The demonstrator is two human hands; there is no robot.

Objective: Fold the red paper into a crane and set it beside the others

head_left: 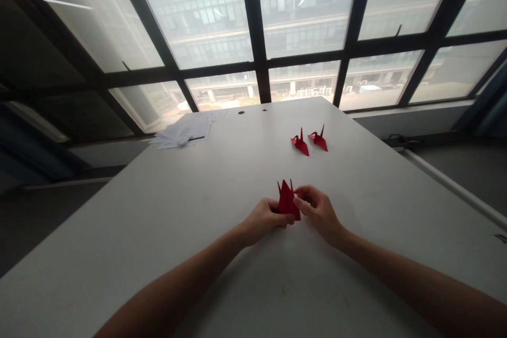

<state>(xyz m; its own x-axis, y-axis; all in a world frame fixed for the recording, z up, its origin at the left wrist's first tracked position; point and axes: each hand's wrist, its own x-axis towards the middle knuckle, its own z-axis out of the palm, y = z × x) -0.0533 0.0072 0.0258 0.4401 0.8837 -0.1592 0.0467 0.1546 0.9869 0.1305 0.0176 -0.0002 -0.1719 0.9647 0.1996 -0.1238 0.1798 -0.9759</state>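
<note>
A red origami crane (287, 199), partly folded, is held upright just above the white table. Two thin points stick up on either side of its broad middle flap. My left hand (264, 220) grips its lower left part, with the thumb across the front near the bottom. My right hand (318, 211) is closed at the crane's right edge, thumb and forefinger pinched by it; whether paper lies between those fingertips is hard to make out. Farther back on the table stand two finished red paper cranes, the left crane (301, 145) and the right crane (319, 140).
Loose white papers (184, 131) lie at the table's far left, with a dark pen (197, 138) on them. The white table (158, 211) narrows toward large windows (301, 5) at the back. A pale rail (451, 185) runs beyond its right edge.
</note>
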